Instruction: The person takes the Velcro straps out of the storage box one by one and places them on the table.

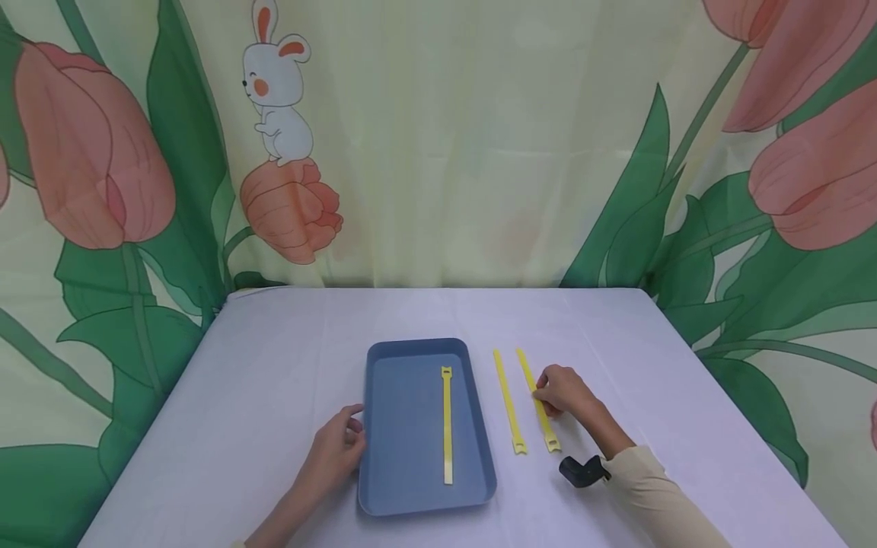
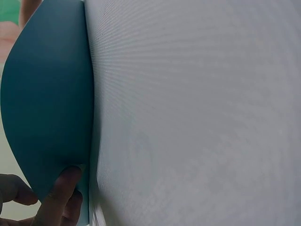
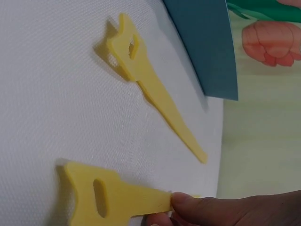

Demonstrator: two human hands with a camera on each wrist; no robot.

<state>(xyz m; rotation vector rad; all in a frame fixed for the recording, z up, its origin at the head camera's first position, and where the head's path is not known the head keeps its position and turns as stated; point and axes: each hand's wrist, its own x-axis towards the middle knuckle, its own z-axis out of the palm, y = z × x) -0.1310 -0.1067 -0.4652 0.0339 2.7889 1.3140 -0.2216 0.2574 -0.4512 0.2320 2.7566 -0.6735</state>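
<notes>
My right hand [image 1: 564,390] pinches a yellow hook-and-loop cable tie [image 3: 148,198] between thumb and finger, partway along its strip. This tie's slotted head points toward me on the white table. Just left of it lies a second yellow cable tie [image 1: 509,402], roughly parallel, touched by neither hand. A third yellow tie [image 1: 448,426] lies inside the blue tray [image 1: 404,426], toward its right side, with its slotted head at the far end. At the tray's left wall, my left hand [image 1: 336,445] rests with fingertips [image 2: 69,175] against the outside; part of its grip is hidden.
White cloth covers the table [image 1: 274,365]. Behind it hangs a curtain [image 1: 445,152] printed with tulips and a rabbit. A black device [image 1: 582,472] sits at the right wrist, beside the beige sleeve [image 1: 658,495].
</notes>
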